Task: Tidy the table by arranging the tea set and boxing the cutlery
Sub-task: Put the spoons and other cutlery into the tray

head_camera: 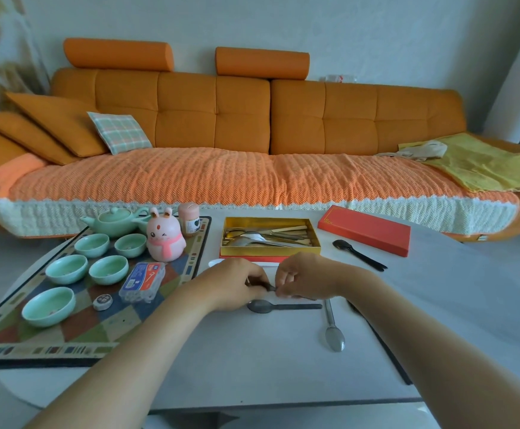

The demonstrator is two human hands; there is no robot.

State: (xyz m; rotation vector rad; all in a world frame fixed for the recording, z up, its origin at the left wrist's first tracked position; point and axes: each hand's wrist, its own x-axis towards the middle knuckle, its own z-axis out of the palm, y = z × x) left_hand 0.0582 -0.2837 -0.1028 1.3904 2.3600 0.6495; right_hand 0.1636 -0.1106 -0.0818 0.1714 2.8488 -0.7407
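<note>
Black utensil [270, 287] between curled left hand [237, 286], right hand [302, 278]

- A home living room: a long orange sofa [299, 119] with headrests stands along the far wall.
- Loose cushions [57, 123] and a knitted orange throw [221, 178] lie on it.
- A low white table [252, 366] carries a green tea set [113, 223] and a pink rabbit figurine [163, 239] on a patterned mat [82, 323] by its left edge.
</note>
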